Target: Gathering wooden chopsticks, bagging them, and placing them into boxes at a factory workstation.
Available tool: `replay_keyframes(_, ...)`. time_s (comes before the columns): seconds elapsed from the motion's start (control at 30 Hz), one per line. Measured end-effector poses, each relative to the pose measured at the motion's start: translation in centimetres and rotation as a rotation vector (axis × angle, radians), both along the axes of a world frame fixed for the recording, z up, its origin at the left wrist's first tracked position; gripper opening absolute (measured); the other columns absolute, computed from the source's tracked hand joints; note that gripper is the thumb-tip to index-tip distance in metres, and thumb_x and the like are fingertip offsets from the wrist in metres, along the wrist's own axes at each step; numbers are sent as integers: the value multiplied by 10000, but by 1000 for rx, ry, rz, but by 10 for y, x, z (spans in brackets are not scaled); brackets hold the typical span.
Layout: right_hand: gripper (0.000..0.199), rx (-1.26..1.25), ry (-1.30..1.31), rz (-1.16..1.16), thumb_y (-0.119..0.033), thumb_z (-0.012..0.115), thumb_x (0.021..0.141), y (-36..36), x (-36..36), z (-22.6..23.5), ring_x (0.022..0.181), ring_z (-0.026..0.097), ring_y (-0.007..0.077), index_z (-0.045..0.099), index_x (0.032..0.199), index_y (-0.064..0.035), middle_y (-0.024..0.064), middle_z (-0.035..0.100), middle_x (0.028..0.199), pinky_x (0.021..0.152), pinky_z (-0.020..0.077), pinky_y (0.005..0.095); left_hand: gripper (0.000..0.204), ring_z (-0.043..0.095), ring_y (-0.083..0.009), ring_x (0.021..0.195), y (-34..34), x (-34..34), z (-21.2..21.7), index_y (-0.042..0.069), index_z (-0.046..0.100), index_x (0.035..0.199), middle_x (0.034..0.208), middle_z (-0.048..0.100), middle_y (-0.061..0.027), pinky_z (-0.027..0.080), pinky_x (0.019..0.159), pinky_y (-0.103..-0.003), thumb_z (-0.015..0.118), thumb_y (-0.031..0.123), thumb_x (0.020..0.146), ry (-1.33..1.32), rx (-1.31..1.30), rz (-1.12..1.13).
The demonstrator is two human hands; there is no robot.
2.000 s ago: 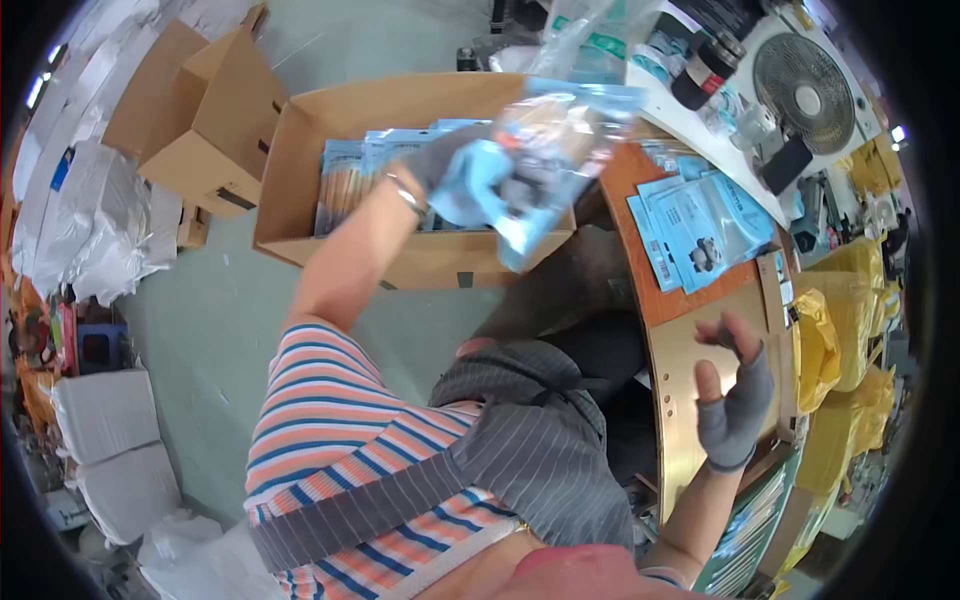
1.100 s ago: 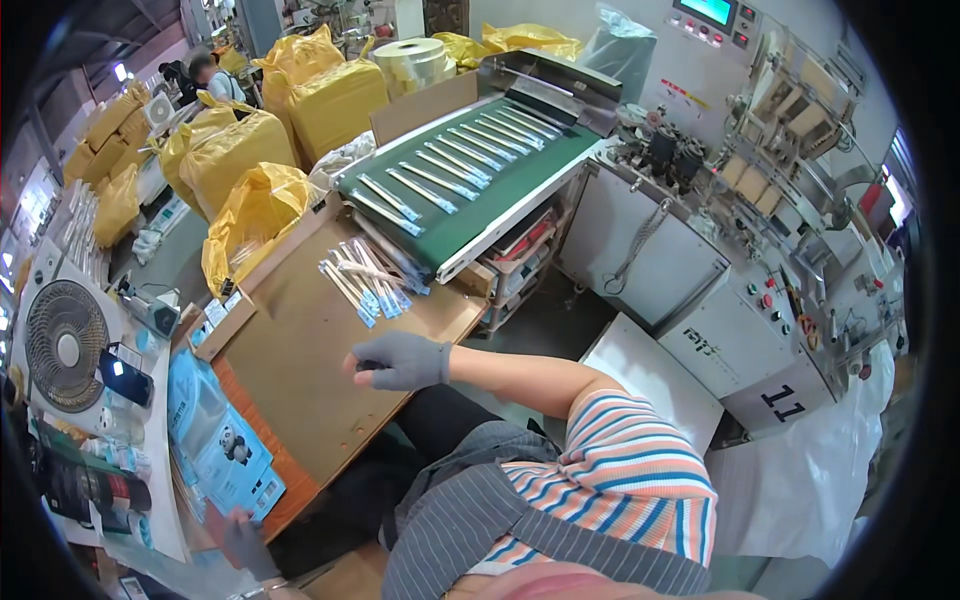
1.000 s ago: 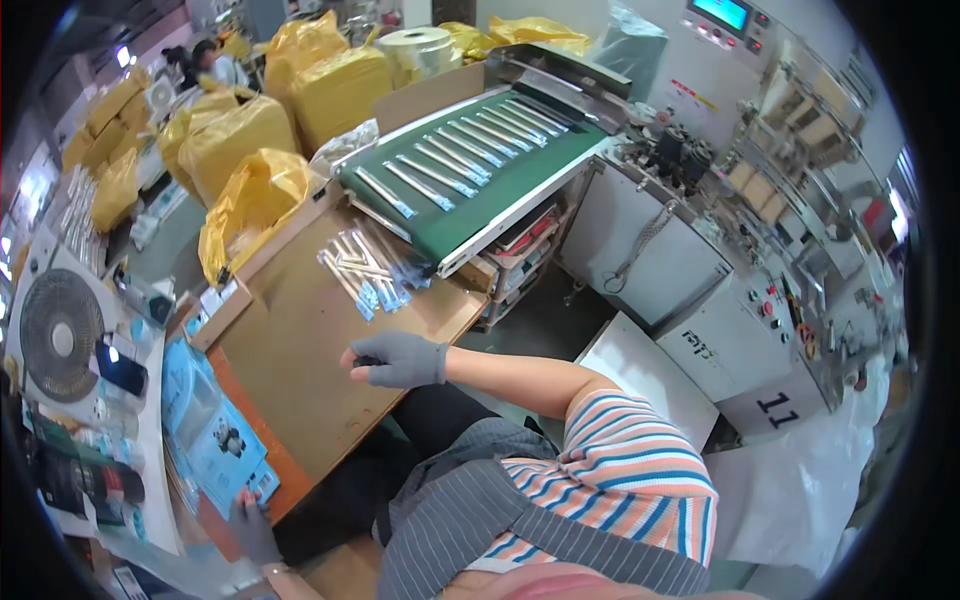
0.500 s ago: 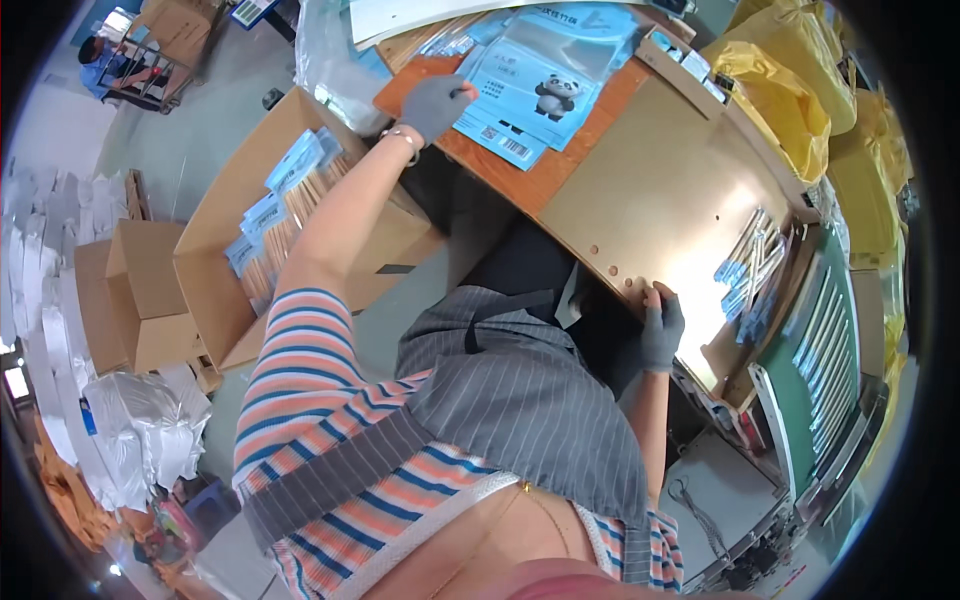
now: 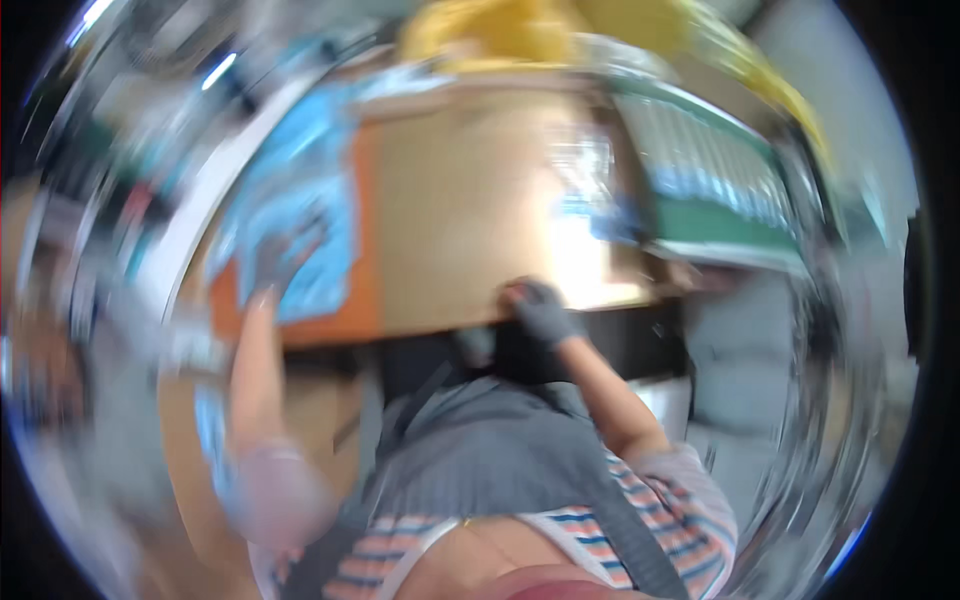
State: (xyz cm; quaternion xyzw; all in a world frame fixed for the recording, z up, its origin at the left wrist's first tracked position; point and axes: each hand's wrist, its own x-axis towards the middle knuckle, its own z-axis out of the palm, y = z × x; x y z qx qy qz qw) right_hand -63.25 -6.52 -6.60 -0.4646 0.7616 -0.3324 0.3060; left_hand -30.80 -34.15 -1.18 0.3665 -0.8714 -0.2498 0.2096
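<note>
The picture is smeared by motion. My left hand [image 5: 283, 258], in a grey glove with bare fingertips, lies over the blue printed plastic packs [image 5: 318, 283] on the table's orange-brown surface [image 5: 366, 230]. Its fingers look stretched out across the packs; no grip on one shows. At the front edge of the tan board [image 5: 450, 215] rests my right hand [image 5: 543, 312], gloved the same way. Its fingers are curled in, with nothing visible in them. Beyond it on the board are small clear-and-blue packets [image 5: 585, 185], too blurred to make out.
A green tray [image 5: 715, 165] with a row of slim wrapped sticks stands at the right. Yellow plastic bags [image 5: 490, 30] lie behind the table. Below my left arm is an open cardboard box [image 5: 185, 430] with blue packs inside. A white edge [image 5: 215, 210] runs along the table's left.
The whole view has swung toward the right. My left hand has moved from beside the blue packs onto them. My right hand remains at the board's front edge.
</note>
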Motion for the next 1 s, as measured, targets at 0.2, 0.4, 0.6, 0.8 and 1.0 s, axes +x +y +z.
replay_keyframes(0.2, 322, -111, -102, 113, -359, 566, 845, -6, 14, -9, 861, 628, 283, 661, 954, -72, 137, 661, 890, 808, 486, 382, 210, 498, -290, 748, -42, 108, -100, -27, 529, 826, 803, 511, -161, 419, 712, -383, 578, 175, 859, 47, -229, 188)
replay_keyframes(0.4, 759, -278, 483, -206, -484, 648, 764, -62, -67, 37, 1140, 441, 413, 391, 1283, 6, 280, 403, 1268, 955, 388, 459, 214, 531, -274, 763, 18, -14, -27, -20, 547, 848, 852, 560, -155, 442, 749, -358, 559, 190, 889, 454, 191, 329)
replay_keyframes(0.6, 1173, 123, 341, -376, -548, 795, 517, -132, -195, 50, 1269, 405, 364, 279, 1376, 63, 273, 362, 1389, 1055, 350, 371, 426, 531, -336, 1072, 77, -155, -33, -46, 526, 1172, 1118, 559, -216, 423, 920, -392, 591, 274, 900, 145, -162, 36)
replay_keyframes(0.8, 601, 11, 585, -578, -477, 616, 752, -156, -157, 0, 947, 588, 374, 531, 1114, -4, 224, 597, 1053, 851, 469, 425, 537, 463, -376, 1203, 51, -246, -79, -66, 491, 1236, 1287, 496, -255, 364, 1006, -425, 506, 376, 930, 202, -71, 174)
replay_keyframes(1.0, 739, -291, 126, -254, -484, 673, 714, -137, -145, 51, 1127, 527, 368, 510, 1220, 29, 261, 548, 1200, 958, 416, 382, 579, 475, -370, 1183, 48, -275, -102, -45, 510, 1233, 1264, 519, -244, 341, 1014, -425, 465, 447, 931, 103, -294, 129)
